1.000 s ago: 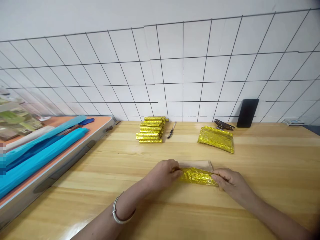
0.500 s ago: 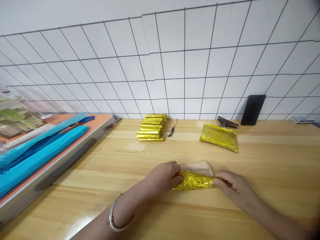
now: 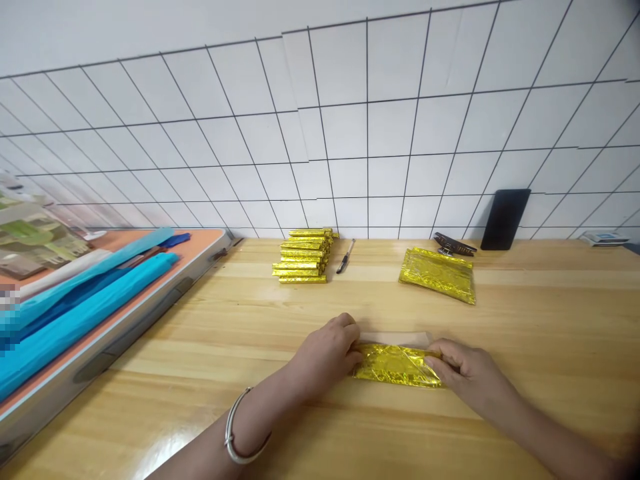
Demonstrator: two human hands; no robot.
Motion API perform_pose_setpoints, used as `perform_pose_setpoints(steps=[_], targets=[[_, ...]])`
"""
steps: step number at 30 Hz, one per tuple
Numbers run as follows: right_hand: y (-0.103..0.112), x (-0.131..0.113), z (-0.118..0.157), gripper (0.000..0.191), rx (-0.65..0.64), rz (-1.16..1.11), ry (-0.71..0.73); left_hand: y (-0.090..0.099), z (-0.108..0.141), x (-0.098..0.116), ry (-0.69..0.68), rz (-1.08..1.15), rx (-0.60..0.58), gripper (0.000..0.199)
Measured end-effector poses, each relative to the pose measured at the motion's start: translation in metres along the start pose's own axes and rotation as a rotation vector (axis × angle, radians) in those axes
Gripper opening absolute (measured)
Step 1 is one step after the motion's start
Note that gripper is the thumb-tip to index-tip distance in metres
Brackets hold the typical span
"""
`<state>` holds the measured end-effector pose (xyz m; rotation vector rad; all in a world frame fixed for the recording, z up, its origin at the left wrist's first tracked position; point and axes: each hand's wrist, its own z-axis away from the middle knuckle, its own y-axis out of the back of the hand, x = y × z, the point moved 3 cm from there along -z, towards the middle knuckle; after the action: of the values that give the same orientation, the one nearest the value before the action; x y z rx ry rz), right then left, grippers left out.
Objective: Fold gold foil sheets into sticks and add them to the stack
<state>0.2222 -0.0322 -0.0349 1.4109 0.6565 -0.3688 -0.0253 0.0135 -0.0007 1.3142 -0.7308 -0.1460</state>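
Between my hands lies a sheet of gold foil paper (image 3: 397, 365), its shiny side folded up towards me and a strip of its pale tan back showing along the far edge. My left hand (image 3: 333, 347), with a silver bangle at the wrist, pinches the sheet's left end. At the right end, my right hand (image 3: 457, 363) grips the folded edge between thumb and fingers. Beyond them, a stack of flat gold foil sheets (image 3: 437, 275) rests at the right, and a pile of narrow gold foil rolls (image 3: 303, 257) sits at the back left.
A pen (image 3: 345, 257) lies beside the rolls. Behind the flat stack is a black clip (image 3: 454, 245). A dark phone-like slab (image 3: 505, 220) leans on the tiled wall. On the left, an orange-topped case (image 3: 203, 241) bears rolls of blue paper (image 3: 115, 287). A small booklet (image 3: 605, 239) is far right.
The gold foil fold has become flatter and straighter, forming an even band. Its pale back strip is narrower and more level. Both hands keep hold of the ends, with only slight shifts.
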Motion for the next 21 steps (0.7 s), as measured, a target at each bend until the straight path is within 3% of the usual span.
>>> perform_pose_setpoints(steps=[3, 6, 10, 13, 18, 21], targets=[[0.001, -0.003, 0.002, 0.021, -0.024, 0.024, -0.018, -0.002, 0.000, -0.001, -0.021, 0.068, -0.024, 0.005], [0.003, -0.007, 0.003, 0.021, -0.022, 0.042, -0.023, -0.001, -0.002, 0.000, -0.077, 0.138, 0.032, 0.009], [0.011, -0.005, 0.001, 0.018, 0.125, 0.002, 0.082, 0.000, -0.007, 0.000, -0.066, 0.342, 0.149, 0.012], [0.016, 0.003, -0.003, 0.018, 0.235, -0.146, 0.108, 0.003, -0.008, 0.001, -0.120, 0.463, 0.240, 0.017], [0.018, 0.004, -0.006, 0.021, 0.151, -0.448, 0.113, 0.010, -0.005, 0.005, -0.242, 0.543, 0.328, 0.014], [0.020, -0.002, -0.004, 0.021, 0.187, -0.497, 0.149, 0.009, -0.005, 0.004, -0.240, 0.623, 0.370, 0.013]])
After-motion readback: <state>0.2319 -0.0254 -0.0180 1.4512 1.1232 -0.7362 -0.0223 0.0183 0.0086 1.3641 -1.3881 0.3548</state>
